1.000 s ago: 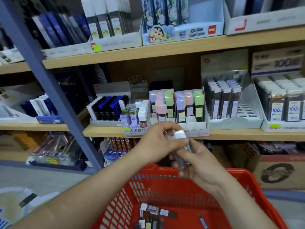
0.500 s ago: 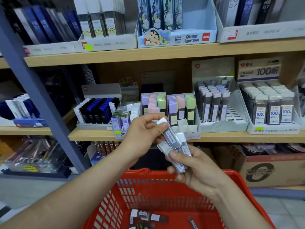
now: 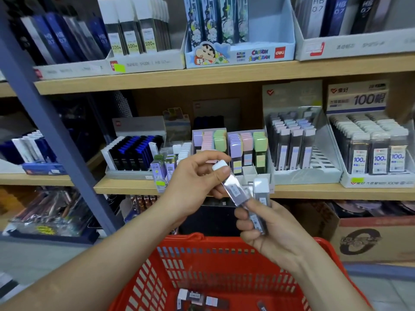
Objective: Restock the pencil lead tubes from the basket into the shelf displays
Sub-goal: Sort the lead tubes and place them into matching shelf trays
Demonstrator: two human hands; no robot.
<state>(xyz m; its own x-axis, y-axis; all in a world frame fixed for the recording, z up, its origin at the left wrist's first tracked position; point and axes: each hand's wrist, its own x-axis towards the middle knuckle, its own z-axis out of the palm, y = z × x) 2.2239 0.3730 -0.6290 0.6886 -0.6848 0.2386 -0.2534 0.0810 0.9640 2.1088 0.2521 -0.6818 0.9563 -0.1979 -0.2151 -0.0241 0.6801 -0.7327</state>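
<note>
Just above the far rim of the red basket (image 3: pixel 193 237), both hands are held close together in front of the middle shelf board (image 3: pixel 325 191). A single lead tube (image 3: pixel 232 188) with a white cap is pinched near its top between thumb and forefinger of the left hand (image 3: pixel 193 189). It is tilted, cap up and to the left, and its lower end is met by the fingers of the right hand (image 3: pixel 278 232). A small bundle of tubes (image 3: pixel 261 188) is gripped upright in the curled fingers of the right hand, white caps uppermost. More loose tubes (image 3: pixel 195 296) are seen lying on the basket floor.

Behind the hands, a display of pastel-capped tubes (image 3: pixel 247 144) is partly hidden by the left hand and the pinched tube. To its right a grey tray (image 3: pixel 307 176) is set, filled at the back with rows of dark tubes and left with bare slots at the front. Further right, a tray of tubes labelled 100 (image 3: pixel 379 157) is packed full. To the left, a tray of black and blue tubes (image 3: pixel 134 153) is placed on the same board. The left of the shelving is crossed by a slanting blue-grey post (image 3: pixel 45 122). A cardboard box (image 3: pixel 370 239) is stood below the board, beside the basket. On the upper shelf a cartoon-printed box (image 3: pixel 240 56) is flanked by further tube displays.
</note>
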